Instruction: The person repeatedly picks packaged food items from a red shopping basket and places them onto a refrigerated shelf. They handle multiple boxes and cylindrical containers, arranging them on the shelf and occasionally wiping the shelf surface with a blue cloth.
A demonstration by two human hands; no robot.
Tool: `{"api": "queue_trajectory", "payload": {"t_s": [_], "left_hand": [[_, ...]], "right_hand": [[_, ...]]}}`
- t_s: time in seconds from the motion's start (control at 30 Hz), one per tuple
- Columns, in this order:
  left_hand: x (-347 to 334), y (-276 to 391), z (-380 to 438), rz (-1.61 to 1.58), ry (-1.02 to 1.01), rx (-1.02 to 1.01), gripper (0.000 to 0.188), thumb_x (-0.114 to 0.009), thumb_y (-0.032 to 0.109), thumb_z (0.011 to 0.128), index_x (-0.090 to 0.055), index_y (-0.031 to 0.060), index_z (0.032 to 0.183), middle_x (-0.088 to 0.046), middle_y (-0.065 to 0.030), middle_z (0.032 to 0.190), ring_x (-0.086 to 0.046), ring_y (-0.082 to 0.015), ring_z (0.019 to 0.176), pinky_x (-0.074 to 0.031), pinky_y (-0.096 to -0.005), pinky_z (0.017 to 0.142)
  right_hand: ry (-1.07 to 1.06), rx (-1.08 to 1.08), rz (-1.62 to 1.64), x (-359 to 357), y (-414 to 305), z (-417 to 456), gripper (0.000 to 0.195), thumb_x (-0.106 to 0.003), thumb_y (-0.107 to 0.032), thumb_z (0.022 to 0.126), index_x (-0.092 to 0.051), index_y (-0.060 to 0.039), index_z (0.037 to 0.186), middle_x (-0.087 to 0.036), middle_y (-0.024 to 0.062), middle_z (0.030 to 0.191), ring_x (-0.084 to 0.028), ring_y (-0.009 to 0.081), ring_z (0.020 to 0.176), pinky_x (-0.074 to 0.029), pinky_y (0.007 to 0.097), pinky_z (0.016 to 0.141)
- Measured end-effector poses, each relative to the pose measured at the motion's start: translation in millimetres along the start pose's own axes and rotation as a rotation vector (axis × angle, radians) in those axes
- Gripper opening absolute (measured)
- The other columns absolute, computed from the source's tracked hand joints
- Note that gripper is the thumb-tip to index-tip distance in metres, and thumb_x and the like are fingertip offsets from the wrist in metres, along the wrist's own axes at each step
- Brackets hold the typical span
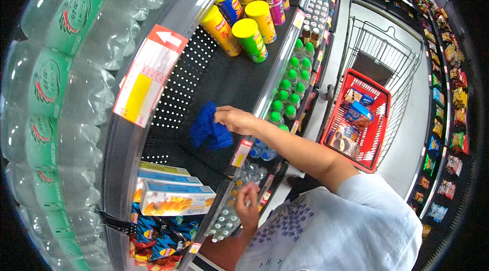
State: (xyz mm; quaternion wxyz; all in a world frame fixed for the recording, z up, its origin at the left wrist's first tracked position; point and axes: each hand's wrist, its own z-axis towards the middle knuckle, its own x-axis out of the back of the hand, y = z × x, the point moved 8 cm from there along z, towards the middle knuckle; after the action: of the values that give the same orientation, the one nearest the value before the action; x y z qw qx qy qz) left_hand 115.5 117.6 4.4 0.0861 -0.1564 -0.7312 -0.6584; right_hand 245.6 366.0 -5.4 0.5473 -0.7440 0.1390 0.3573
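My right hand (235, 119) grips a crumpled blue cloth (212, 127), which rests on the bare part of a black shelf (229, 79) with a perforated back panel. My left hand (247, 203) is loosely curled at the shelf's front edge, with nothing seen in it. Below it in the picture, small capped bottles (225, 225) stand on a lower shelf. Further along the black shelf are yellow Lay's canisters (219, 30) and a green-and-yellow canister (250, 39). At the near end of the same shelf lie biscuit boxes (177, 198) and dark blue chip bags (172, 236).
Large shrink-wrapped bottles (49, 83) fill the upper shelf at left, behind a price label (149, 76). Green-capped bottles (292, 83) stand lower down. A red basket (376, 148) with packaged food sits in a wire trolley (397, 45) in the aisle. Snack shelves (439, 118) line the far side.
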Motion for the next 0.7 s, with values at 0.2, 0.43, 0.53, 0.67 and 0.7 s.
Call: {"api": "queue_trajectory", "payload": {"t_s": [0.2, 0.43, 0.53, 0.67, 0.7], "left_hand": [[-10.3, 34.3, 44.7, -0.271, -0.056, 0.009, 0.057, -0.050, 0.037, 0.106, -0.043, 0.0036, 0.151, -0.051, -0.0170, 0.146, -0.054, -0.0281, 0.128, -0.048, -0.0426, 0.103], [-89.7, -7.6, 57.6, -0.820, -0.382, 0.421, 0.074, -0.054, 0.059, 0.100, -0.043, 0.0073, 0.153, -0.051, -0.0110, 0.151, -0.051, -0.0322, 0.135, -0.043, -0.0477, 0.110], [-111.5, -18.5, 42.5, -0.604, -0.411, 0.496, 0.063, -0.069, 0.040, 0.096, -0.050, 0.0035, 0.144, -0.060, -0.0150, 0.136, -0.061, -0.0305, 0.121, -0.051, -0.0446, 0.101], [-134.4, -35.1, 24.1, -0.372, -0.465, 0.442, 0.042, -0.074, 0.031, 0.095, -0.061, 0.0003, 0.122, -0.066, -0.0112, 0.111, -0.064, -0.0164, 0.096, -0.054, -0.0306, 0.082], [-143.8, -49.6, 24.1, -0.299, -0.522, 0.393, 0.039, -0.073, 0.030, 0.096, -0.062, 0.0008, 0.120, -0.067, -0.0104, 0.108, -0.064, -0.0147, 0.094, -0.053, -0.0294, 0.081]], "right_hand": [[-0.143, -0.051, 0.566, 18.6, -14.9, -133.9, 0.027, -0.053, -0.006, 0.088, -0.064, 0.0019, 0.112, -0.070, 0.0101, 0.092, -0.066, 0.0182, 0.075, -0.058, 0.0352, 0.077], [-0.020, -0.059, 0.631, 36.8, 15.2, -234.4, 0.056, -0.058, -0.036, 0.101, -0.053, 0.0051, 0.138, -0.066, 0.0196, 0.130, -0.066, 0.0266, 0.115, -0.052, 0.0425, 0.103], [0.414, -0.118, 0.251, 80.1, 47.5, -289.1, 0.066, -0.069, -0.048, 0.095, -0.056, 0.0021, 0.137, -0.068, 0.0153, 0.128, -0.066, 0.0247, 0.117, -0.050, 0.0394, 0.105], [0.494, -0.010, -0.096, 124.3, 77.6, -348.5, 0.042, -0.065, -0.031, 0.102, -0.062, -0.0012, 0.132, -0.071, 0.0050, 0.115, -0.067, 0.0136, 0.100, -0.054, 0.0315, 0.092], [0.531, 0.025, -0.200, 129.5, 79.7, -362.2, 0.039, -0.063, -0.028, 0.103, -0.062, -0.0014, 0.131, -0.070, 0.0038, 0.114, -0.066, 0.0124, 0.099, -0.055, 0.0312, 0.091]]}}
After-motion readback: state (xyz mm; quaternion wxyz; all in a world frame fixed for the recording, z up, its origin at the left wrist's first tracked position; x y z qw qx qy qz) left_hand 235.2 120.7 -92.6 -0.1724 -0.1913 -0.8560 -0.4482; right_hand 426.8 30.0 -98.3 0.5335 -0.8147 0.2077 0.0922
